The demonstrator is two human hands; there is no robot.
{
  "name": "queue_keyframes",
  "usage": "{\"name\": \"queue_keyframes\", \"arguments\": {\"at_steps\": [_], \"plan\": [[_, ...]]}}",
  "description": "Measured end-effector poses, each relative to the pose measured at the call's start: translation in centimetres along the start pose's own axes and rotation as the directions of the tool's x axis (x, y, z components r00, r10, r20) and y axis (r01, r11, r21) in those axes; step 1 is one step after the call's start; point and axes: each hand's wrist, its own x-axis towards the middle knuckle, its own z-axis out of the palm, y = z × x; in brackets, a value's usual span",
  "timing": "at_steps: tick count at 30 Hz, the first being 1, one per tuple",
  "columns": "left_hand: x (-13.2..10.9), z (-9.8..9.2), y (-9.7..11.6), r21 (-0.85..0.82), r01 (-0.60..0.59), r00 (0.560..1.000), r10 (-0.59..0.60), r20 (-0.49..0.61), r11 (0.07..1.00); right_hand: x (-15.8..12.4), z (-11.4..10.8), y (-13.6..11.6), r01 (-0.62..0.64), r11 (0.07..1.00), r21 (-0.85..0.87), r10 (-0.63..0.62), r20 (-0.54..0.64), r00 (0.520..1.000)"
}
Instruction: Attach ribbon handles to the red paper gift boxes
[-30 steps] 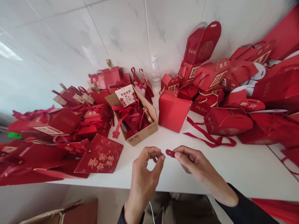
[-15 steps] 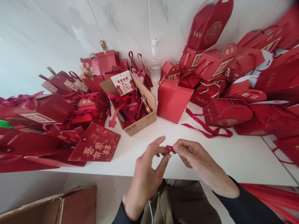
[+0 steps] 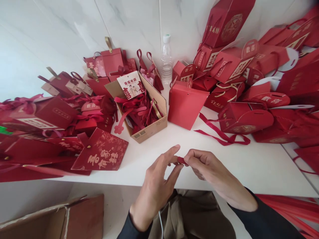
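The white worktop (image 3: 241, 174) carries an open cardboard carton (image 3: 153, 129). Right of the carton stands a plain red box (image 3: 187, 106). In front of the carton, toward its right, the left hand (image 3: 159, 179) has its index finger raised off the thumb; whether its grip clamps anything, I cannot tell. Beside it, the right hand (image 3: 206, 166) keeps its grip pinched on a small red strip (image 3: 182, 161).

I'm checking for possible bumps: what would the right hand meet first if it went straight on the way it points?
Most likely the left hand: the right hand, pinching a small red strip, points across toward it, though depth is hard to judge.
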Motion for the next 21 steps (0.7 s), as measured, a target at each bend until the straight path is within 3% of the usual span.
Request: {"name": "queue_keyframes", "arguments": {"at_steps": [9,15,21], "plan": [[0.03,0.05,-0.02,0.010,-0.051,0.999,0.051,0.004,0.999,-0.11,-0.01,-0.01,0.002,1.000,-0.014,-0.002,0.010,1.000],[0.12,-0.12,0.01,-0.039,0.010,0.998,-0.007,0.065,0.999,-0.21,-0.06,0.35,-0.039,0.999,0.033,0.036,0.070,0.997],[0.01,0.14,-0.22,-0.065,0.089,0.996,-0.088,0.027,0.994,-0.36,-0.23,0.26,-0.091,0.992,0.083,0.079,0.144,0.986]]}}
